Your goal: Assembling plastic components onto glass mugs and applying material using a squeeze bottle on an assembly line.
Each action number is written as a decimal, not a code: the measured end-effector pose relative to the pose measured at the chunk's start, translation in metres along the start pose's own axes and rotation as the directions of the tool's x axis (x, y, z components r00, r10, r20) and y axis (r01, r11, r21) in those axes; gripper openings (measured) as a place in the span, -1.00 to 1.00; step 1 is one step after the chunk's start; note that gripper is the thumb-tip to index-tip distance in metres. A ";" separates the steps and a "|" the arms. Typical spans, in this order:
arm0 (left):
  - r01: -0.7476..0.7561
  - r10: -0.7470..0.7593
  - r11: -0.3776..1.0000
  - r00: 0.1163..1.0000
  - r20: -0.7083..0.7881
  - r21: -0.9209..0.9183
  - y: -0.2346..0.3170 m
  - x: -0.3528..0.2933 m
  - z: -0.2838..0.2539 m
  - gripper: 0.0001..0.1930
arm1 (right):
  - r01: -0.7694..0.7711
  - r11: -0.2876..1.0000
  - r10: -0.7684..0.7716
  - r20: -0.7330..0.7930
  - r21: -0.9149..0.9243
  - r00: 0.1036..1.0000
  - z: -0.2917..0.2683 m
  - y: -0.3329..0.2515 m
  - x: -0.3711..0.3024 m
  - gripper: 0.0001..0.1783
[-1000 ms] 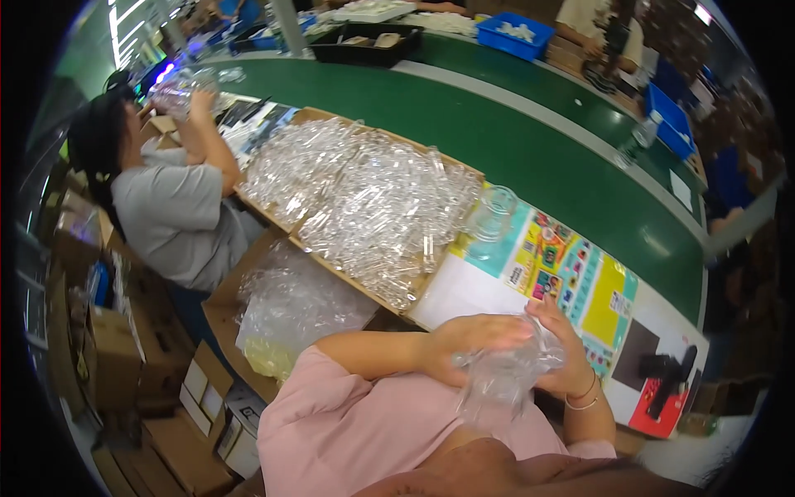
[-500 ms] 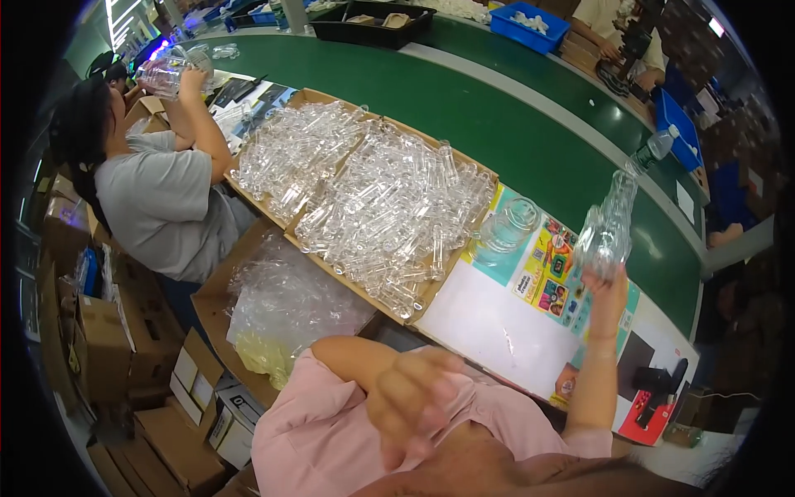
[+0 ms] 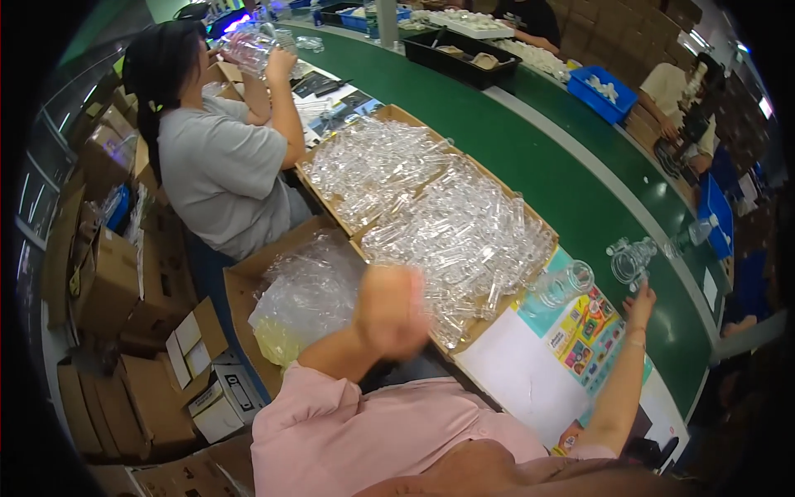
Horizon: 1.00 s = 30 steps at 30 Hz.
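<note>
My right hand (image 3: 640, 306) reaches out over the green belt. Its fingertips meet the lower end of a clear plastic bottle-like piece (image 3: 631, 260) with a ringed shape. My left hand (image 3: 392, 311) is raised before the near side of a cardboard tray (image 3: 469, 341) of clear plastic tubes (image 3: 464, 232); motion smears its fingers, so their grip does not show. Beside that tray, a second clear ringed vessel (image 3: 563, 286) lies on a colourful printed sheet (image 3: 580, 335). Farther along the belt is another clear bottle (image 3: 694, 235).
A co-worker in grey (image 3: 219, 153) holds a clear vessel (image 3: 248, 48) at the left. An open carton (image 3: 236, 286) with plastic bags stands below the trays. Across the green belt (image 3: 530, 153) are a black tray (image 3: 431, 56) and a blue bin (image 3: 600, 95). Cardboard boxes (image 3: 112, 269) crowd the left.
My view has shifted, so the scene sits lower and further right. My right hand has carried the clear bottle-like piece outward over the belt. My left hand has moved toward the tube tray.
</note>
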<state>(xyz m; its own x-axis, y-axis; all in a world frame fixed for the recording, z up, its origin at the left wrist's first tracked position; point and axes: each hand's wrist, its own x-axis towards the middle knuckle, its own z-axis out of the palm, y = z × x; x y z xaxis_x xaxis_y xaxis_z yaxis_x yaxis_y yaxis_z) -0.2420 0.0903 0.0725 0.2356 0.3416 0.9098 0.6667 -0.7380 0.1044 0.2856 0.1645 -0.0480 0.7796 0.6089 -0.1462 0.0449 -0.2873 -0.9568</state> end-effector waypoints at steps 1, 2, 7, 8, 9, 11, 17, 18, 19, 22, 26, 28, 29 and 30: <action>0.237 -0.269 0.955 0.947 -0.177 -0.180 -0.027 0.002 0.024 -0.82 | 0.110 0.989 -0.110 0.007 -0.100 0.994 -0.021 0.009 -0.001 -0.40; 0.356 -0.373 0.921 0.922 -0.101 -0.156 -0.063 -0.007 0.034 -0.74 | 0.215 0.958 -0.212 0.036 -0.189 0.977 -0.038 0.024 0.003 -0.38; 0.313 -0.495 0.688 0.862 0.107 0.655 -0.177 -0.046 0.028 -0.62 | 0.491 0.806 -0.485 0.106 -0.330 0.868 -0.101 0.036 -0.108 -0.50; 0.303 -0.474 0.695 0.875 0.099 0.652 -0.196 -0.055 0.026 -0.62 | 0.494 0.792 -0.485 0.123 -0.358 0.866 -0.109 0.038 -0.126 -0.52; 0.347 -0.532 0.757 0.819 0.215 0.554 -0.212 -0.063 0.023 -0.64 | 0.516 0.782 -0.505 0.130 -0.349 0.853 -0.121 0.047 -0.135 -0.53; 0.376 -0.540 0.812 0.773 0.333 0.446 -0.222 -0.062 0.030 -0.65 | 0.537 0.779 -0.532 0.111 -0.325 0.839 -0.144 0.065 -0.152 -0.53; 0.588 -0.592 0.800 0.806 -0.008 0.118 -0.169 -0.024 0.042 -0.72 | 0.539 0.649 -0.745 -0.306 -0.537 0.593 -0.226 0.087 -0.189 -0.59; 0.580 -0.584 0.806 0.812 -0.005 0.118 -0.152 -0.018 0.043 -0.72 | 0.564 0.615 -0.787 -0.387 -0.551 0.480 -0.247 0.095 -0.186 -0.56; 0.627 -0.661 0.721 0.750 -0.019 -0.294 -0.134 -0.011 0.046 -0.74 | 0.575 0.542 -0.840 -0.402 -0.613 0.364 -0.280 0.117 -0.172 -0.56; 0.564 -0.713 0.307 0.670 0.207 -0.767 -0.069 0.005 0.041 -0.67 | 0.351 0.195 -0.977 -0.213 -0.916 -0.013 -0.322 0.106 -0.183 -0.45; 0.869 -0.235 0.022 0.486 0.842 -0.495 0.011 0.012 0.039 -0.65 | 0.271 0.468 -0.881 -0.468 -0.841 0.068 -0.357 0.173 -0.177 -0.36; 0.789 -0.055 0.360 0.551 0.833 -0.498 0.058 0.005 0.050 -0.63 | 0.231 0.625 -0.778 -0.618 -0.746 0.112 -0.371 0.213 -0.166 -0.29; 0.740 0.002 0.490 0.528 0.850 -0.461 0.065 0.008 0.064 -0.64 | 0.191 0.663 -0.748 -0.645 -0.724 0.153 -0.369 0.210 -0.157 -0.25; 0.634 0.073 0.638 0.515 0.854 -0.437 0.089 0.013 0.068 -0.64 | 0.189 0.663 -0.749 -0.646 -0.725 0.147 -0.371 0.220 -0.154 -0.25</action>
<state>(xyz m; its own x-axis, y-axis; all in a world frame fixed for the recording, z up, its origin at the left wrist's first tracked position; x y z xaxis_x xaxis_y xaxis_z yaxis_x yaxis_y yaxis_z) -0.1316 0.0689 0.0661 0.7740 0.6190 0.1331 0.2661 -0.5088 0.8187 0.4079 -0.2669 -0.1429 0.4848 -0.1732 0.8573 0.6295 -0.6114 -0.4795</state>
